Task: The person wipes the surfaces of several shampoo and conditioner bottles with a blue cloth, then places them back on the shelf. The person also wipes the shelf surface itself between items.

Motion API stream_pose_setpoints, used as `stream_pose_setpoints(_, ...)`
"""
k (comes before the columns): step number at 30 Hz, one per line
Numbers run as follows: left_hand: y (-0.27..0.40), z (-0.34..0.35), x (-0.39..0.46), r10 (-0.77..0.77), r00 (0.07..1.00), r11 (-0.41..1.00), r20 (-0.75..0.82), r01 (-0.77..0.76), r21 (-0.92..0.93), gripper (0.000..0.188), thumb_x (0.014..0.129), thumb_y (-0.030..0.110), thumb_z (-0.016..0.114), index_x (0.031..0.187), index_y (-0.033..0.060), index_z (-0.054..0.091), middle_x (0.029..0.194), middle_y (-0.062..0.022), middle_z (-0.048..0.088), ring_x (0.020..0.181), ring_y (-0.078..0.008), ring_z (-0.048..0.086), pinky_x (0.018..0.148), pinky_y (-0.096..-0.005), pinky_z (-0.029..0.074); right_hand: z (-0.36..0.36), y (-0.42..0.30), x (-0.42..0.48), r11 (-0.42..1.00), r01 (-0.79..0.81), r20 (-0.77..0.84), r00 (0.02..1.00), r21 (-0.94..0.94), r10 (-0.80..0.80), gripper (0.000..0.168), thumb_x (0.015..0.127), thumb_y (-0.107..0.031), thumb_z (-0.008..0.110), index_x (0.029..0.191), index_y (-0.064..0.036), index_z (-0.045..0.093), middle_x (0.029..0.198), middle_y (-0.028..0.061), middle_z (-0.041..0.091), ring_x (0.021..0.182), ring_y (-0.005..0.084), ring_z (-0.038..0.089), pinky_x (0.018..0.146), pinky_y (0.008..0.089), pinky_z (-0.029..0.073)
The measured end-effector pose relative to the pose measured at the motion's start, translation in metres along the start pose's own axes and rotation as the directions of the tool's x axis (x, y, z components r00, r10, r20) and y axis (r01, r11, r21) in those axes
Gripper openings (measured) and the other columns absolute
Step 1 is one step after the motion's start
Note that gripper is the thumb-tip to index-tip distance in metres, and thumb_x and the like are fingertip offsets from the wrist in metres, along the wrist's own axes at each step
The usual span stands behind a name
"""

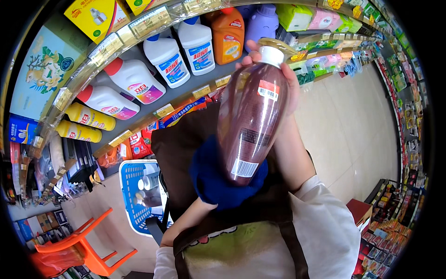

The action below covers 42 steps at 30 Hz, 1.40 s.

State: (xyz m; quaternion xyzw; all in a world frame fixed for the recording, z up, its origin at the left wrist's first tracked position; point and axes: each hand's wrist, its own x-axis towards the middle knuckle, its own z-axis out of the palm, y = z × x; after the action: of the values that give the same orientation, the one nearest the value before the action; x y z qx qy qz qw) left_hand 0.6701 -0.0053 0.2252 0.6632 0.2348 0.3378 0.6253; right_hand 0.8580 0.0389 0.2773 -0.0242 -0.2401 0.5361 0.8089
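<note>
A plum-coloured plastic bottle (251, 115) with a white neck and a wide, flat golden cap (277, 43) is held up before me, tilted. My right hand (291, 82) grips it from behind near the neck, fingers showing on both sides. Barcode stickers and small print mark its face. A dark blue cloth (209, 174) lies behind and around the bottle's lower end. My left forearm leads into this cloth, which covers my left hand (223, 188); the fingers are hidden. Whether the cloth presses on the bottle cannot be told.
A shelf (190, 83) at the left carries white detergent bottles (136, 80), cleaner bottles (197, 47) and boxes. Below stands a blue-and-white basket (129, 202) with bottles inside. An orange plastic stool (94, 251) is at lower left. Stocked shelving (400, 80) lines the right, across a tiled floor (345, 122).
</note>
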Motion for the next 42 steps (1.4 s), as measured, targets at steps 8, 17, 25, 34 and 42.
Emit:
stream_pose_setpoints(8, -0.002, -0.008, -0.014, 0.003, 0.953, 0.999, 0.302, -0.013, 0.03, 0.055, 0.072, 0.02, 0.06, 0.118, 0.0014, 0.036, 0.113, -0.012, 0.046, 0.106, -0.0194, 0.043, 0.09, -0.0317, 0.034, -0.001, 0.006, -0.002, 0.993, -0.072, -0.059, 0.995, 0.091, 0.077, 0.046, 0.079, -0.026, 0.041, 0.114, 0.004, 0.036, 0.096, 0.0158, 0.054, 0.094, 0.0245, 0.051, 0.082, 0.0345, 0.042)
stream_pose_setpoints(17, -0.006, -0.004, -0.015, -0.062, 0.931, 0.998, 0.36, 0.063, 0.007, 0.05, 0.074, 0.018, 0.058, 0.117, 0.0017, 0.038, 0.112, -0.0115, 0.047, 0.106, -0.019, 0.043, 0.09, -0.0319, 0.033, -0.002, 0.003, -0.003, 0.995, -0.102, -0.061, 0.993, 0.001, 0.102, 0.054, 0.082, -0.03, 0.04, 0.12, 0.006, 0.026, 0.098, 0.0131, 0.05, 0.098, 0.0274, 0.046, 0.087, 0.0355, 0.038)
stream_pose_setpoints(25, -0.002, -0.013, -0.008, -0.206, 0.937, 0.978, 0.281, 0.208, 0.026, 0.045, 0.075, 0.017, 0.056, 0.115, 0.002, 0.041, 0.111, -0.0111, 0.049, 0.106, -0.0186, 0.043, 0.091, -0.0321, 0.033, -0.002, -0.003, -0.002, 0.992, -0.08, -0.07, 0.995, -0.101, 0.073, 0.056, 0.078, -0.027, 0.044, 0.118, 0.007, 0.028, 0.095, 0.0136, 0.051, 0.095, 0.0261, 0.048, 0.085, 0.0349, 0.039)
stream_pose_setpoints(34, 0.005, -0.082, 0.008, -0.314, 0.898, 0.333, 0.309, -0.2, 0.921, 0.038, 0.065, 0.007, 0.061, 0.1, 0.0001, 0.049, 0.098, -0.0193, 0.053, 0.098, -0.0349, 0.048, 0.093, -0.039, 0.031, 0.023, 0.009, -0.015, 0.881, -0.039, -0.132, 0.991, -0.472, -0.026, 0.061, 0.065, -0.004, 0.061, 0.118, 0.003, 0.033, 0.094, 0.0132, 0.055, 0.085, 0.0178, 0.054, 0.076, 0.0292, 0.043)
stream_pose_setpoints(42, 0.147, -0.103, 0.029, -0.053, 0.988, 0.905, -0.145, 0.109, 0.412, 0.051, 0.072, 0.035, 0.06, 0.107, 0.0002, 0.046, 0.085, -0.008, 0.054, 0.065, -0.0128, 0.053, 0.052, -0.022, 0.039, 0.065, 0.075, -0.014, 0.545, 0.21, 0.258, 0.966, -0.812, 0.013, 0.092, 0.066, -0.003, 0.067, 0.131, 0.0, 0.002, 0.099, 0.0131, 0.051, 0.082, 0.0179, 0.053, 0.074, 0.0278, 0.042)
